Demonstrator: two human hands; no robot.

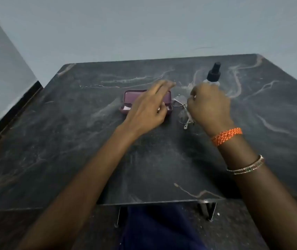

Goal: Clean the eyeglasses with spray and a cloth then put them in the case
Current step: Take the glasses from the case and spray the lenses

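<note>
open purple case (128,103) on dark tabletop (71,141): left hand (149,107) spread empty above it; right hand (210,105) closed around spray bottle (213,73), eyeglasses (182,110) just right of case.

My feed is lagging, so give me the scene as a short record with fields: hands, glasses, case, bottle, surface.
left hand: open, fingers spread, above the case
right hand: closed around the spray bottle
spray bottle: upright, black top showing above the hand
glasses: lying on the table, between the case and the right hand
case: purple, open, something pale inside
table: dark marbled top
</note>
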